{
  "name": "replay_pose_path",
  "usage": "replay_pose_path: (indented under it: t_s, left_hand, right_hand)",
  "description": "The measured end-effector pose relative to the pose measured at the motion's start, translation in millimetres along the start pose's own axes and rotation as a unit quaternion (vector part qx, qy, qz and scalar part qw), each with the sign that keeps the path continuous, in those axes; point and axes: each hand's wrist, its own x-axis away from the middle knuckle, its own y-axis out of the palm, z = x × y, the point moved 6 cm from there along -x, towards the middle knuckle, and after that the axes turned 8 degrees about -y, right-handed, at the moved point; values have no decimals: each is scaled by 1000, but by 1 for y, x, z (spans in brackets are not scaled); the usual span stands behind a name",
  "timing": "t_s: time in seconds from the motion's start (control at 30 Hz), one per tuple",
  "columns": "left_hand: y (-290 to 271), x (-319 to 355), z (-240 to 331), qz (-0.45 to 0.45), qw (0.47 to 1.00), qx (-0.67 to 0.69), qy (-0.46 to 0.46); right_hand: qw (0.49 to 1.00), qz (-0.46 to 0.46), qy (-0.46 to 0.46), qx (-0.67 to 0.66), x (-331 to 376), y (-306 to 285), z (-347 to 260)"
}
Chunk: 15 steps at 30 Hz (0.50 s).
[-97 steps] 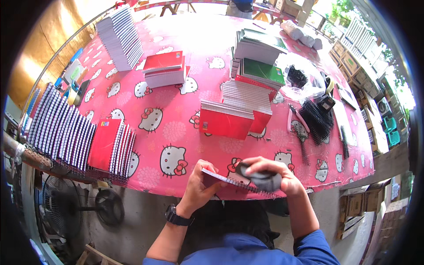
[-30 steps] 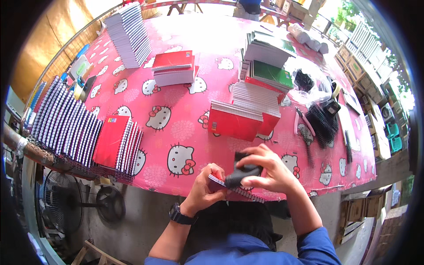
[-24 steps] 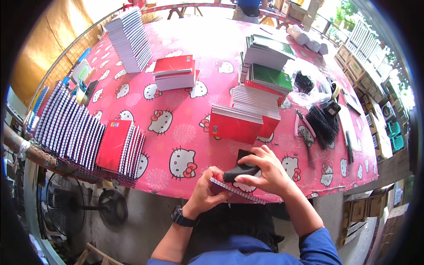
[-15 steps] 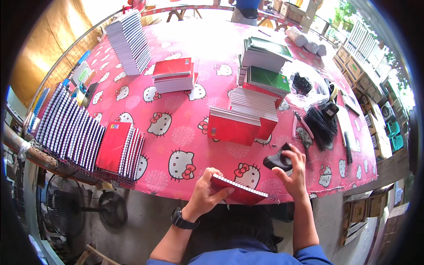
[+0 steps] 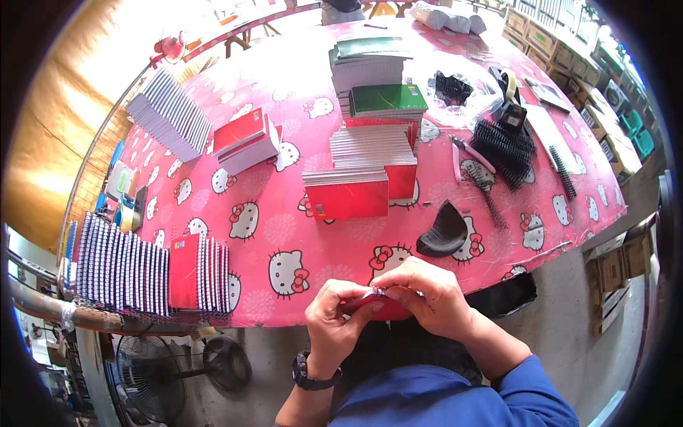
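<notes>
Close to the table's front edge, my left hand (image 5: 333, 320) grips a red notebook (image 5: 391, 310) by one end of its bound edge. My right hand (image 5: 440, 299) closes over the other end, fingertips and thumb pinched at the white binding. Most of the cover is hidden behind my fingers. Just beyond my right hand, a curved black object (image 5: 442, 231) lies on the cloth; its kind is unclear. Farther off are red notebooks (image 5: 348, 196) stacked in front of green-covered ones (image 5: 388, 98). Pink-handled pliers (image 5: 459, 158) rest to their right.
A pink patterned cloth (image 5: 277, 231) covers the table. Spiral-bound notebooks (image 5: 121, 263) line the left edge, with taller stacks (image 5: 169, 117) behind. Black binding coils (image 5: 504, 153) and a clear plastic bag (image 5: 475, 107) lie at right. Fans (image 5: 149, 373) stand on the floor, lower left.
My right hand has let go of the black object, leaving it on the table, and moved left onto the notebook's binding. My left hand still holds the notebook. The view has shifted.
</notes>
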Motion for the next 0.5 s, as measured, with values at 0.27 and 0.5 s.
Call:
replay_pose_path:
  t_s: [0.27,0.5]
  left_hand:
    - [-4,6,-2,-4,997,73,-19]
    - [-3,10,1,-25,995,93,-31]
  right_hand:
    - [999,-9,-38,10,-8,6,-9]
    - [992,-43,-91,72,-11,9,-17]
